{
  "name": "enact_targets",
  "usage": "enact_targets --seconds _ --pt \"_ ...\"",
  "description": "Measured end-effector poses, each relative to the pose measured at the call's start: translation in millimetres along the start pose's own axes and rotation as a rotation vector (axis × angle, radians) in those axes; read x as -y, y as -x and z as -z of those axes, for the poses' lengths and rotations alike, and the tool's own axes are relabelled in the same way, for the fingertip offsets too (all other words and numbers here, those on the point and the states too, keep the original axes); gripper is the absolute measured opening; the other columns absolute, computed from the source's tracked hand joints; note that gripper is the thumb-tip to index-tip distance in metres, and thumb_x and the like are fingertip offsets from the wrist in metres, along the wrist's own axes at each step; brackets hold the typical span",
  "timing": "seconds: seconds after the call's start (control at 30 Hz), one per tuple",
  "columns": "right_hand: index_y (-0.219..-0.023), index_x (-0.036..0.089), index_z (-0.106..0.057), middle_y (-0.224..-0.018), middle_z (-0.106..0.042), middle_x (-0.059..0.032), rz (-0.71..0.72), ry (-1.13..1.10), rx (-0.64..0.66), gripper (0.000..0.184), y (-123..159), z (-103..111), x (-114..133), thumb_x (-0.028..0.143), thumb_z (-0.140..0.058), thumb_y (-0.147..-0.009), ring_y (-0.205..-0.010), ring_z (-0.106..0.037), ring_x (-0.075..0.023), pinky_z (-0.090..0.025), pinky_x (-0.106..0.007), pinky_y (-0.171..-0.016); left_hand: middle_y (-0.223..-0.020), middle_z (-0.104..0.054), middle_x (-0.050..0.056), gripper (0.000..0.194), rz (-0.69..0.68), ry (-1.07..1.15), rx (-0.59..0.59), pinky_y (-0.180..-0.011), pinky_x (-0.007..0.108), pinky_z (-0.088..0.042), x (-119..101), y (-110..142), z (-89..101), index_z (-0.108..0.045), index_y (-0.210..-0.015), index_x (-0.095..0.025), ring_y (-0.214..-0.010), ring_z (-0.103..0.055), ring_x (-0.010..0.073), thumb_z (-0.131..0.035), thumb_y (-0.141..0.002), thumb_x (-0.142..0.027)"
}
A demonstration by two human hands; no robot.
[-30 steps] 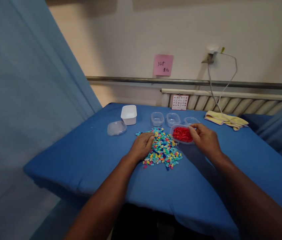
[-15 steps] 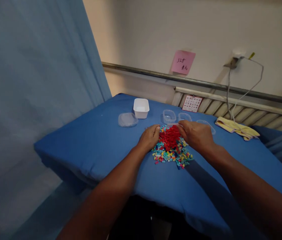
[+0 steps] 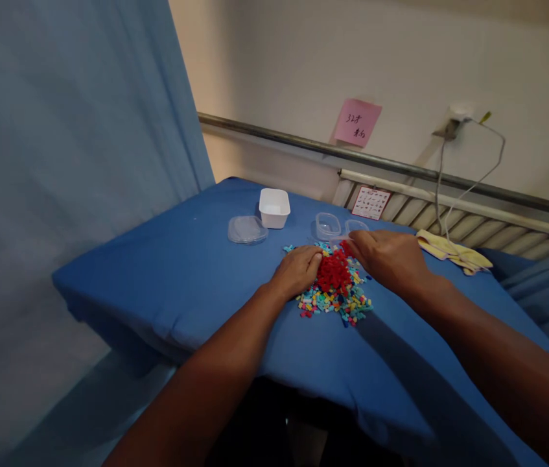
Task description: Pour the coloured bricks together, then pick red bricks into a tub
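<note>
A heap of small mixed-colour plastic building bricks (image 3: 332, 302) lies on the blue-covered table, with a mound of red bricks (image 3: 333, 271) on top. My left hand (image 3: 298, 271) rests against the heap's left side, fingers laid out along it, holding nothing that I can see. Above the heap's right side, my right hand (image 3: 391, 259) grips a clear plastic container (image 3: 338, 241), tipped over to the left. Some red bricks show at its mouth, beside my fingers. Most of this container is hidden by my right hand.
Behind the heap stand clear containers (image 3: 327, 225) and a white tub (image 3: 275, 207). A clear lid (image 3: 247, 229) lies left of the tub. A folded yellow cloth (image 3: 454, 251) is at the right, under a hanging cable (image 3: 439, 188). A blue curtain (image 3: 84, 130) hangs at the left.
My right hand has brought the container leftward over the heap and tipped it. Red bricks have poured onto the mixed ones. My left hand stays at the heap's left side. The view has turned left.
</note>
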State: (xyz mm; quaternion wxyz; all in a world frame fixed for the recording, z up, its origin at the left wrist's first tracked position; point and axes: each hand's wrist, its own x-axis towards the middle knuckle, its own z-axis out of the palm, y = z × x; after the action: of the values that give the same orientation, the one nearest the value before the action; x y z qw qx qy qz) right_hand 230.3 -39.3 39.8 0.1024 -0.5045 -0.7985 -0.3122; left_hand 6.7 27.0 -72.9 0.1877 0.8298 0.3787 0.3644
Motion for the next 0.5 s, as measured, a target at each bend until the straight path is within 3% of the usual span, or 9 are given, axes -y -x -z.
enact_targets --seconds 0.27,0.5 --pt "-0.091 0.021 -0.069 -0.079 -0.075 -0.0053 0.2 -0.003 0.04 0.027 -10.8 21.7 6.7 0.018 -0.048 -0.109 -0.068 -0.061 -0.0199 -0.025 -0.036 -0.061 -0.135 -0.077 0.013 0.043 0.028 -0.047 -0.024 -0.118 0.047 -0.052 -0.3 0.2 1.4 -0.071 -0.136 -0.018 -0.128 -0.07 0.0278 -0.038 -0.112 -0.033" --pt "-0.094 0.023 -0.07 -0.078 -0.075 -0.0058 0.208 0.045 0.102 0.029 -12.5 24.3 -0.5 0.017 -0.045 -0.107 -0.069 -0.061 -0.0217 -0.028 -0.037 -0.06 -0.14 -0.075 0.013 0.046 0.059 -0.051 0.004 -0.121 0.047 -0.05 -4.3 1.4 1.5 -0.068 -0.142 -0.017 -0.133 -0.068 0.0281 -0.037 -0.113 -0.034"
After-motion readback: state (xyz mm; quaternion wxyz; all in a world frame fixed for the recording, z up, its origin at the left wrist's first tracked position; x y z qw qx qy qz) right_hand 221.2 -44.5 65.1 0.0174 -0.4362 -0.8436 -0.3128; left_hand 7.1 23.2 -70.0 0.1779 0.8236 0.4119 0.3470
